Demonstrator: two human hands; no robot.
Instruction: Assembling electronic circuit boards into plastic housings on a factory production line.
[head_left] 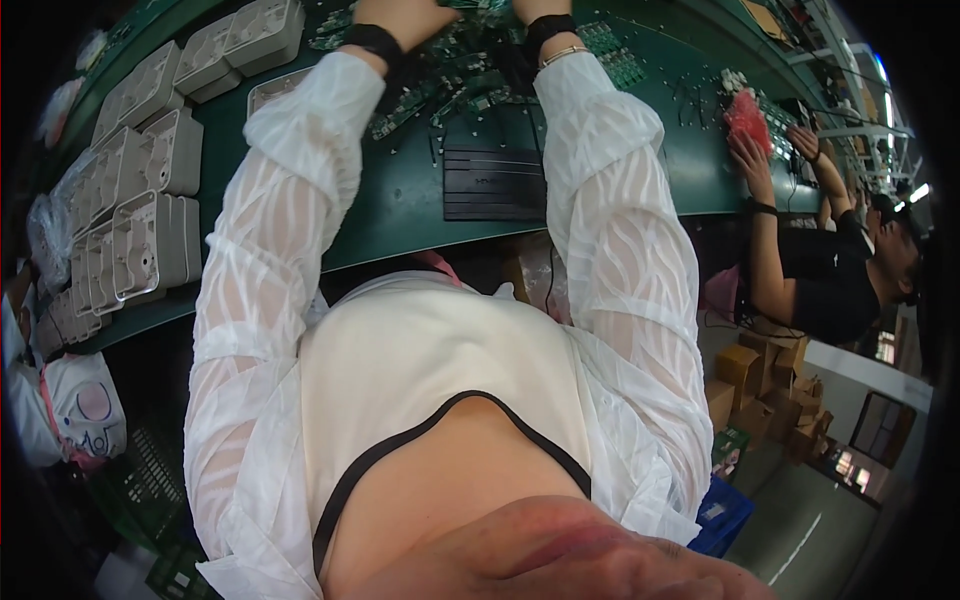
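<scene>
My left hand (405,18) reaches over a heap of small green circuit boards (465,85) at the far side of the bench. Its thumb side points right, but the upper frame edge cuts off the other fingers. Only the base of my right hand (540,8) shows, at the same heap's right side; its fingers are out of frame. Whether either hand holds a board is hidden. Both wrists wear black bands. Nearer to me, between my forearms, lies a black ribbed rectangular panel (492,186).
Stacked pale grey plastic housings (150,245) line the left of the green bench (400,205). More circuit boards (615,55) and short black wires (695,95) lie to the right. Further right, a co-worker's hands (755,170) are at a red plastic bag (745,122). Cardboard boxes (775,375) stand behind.
</scene>
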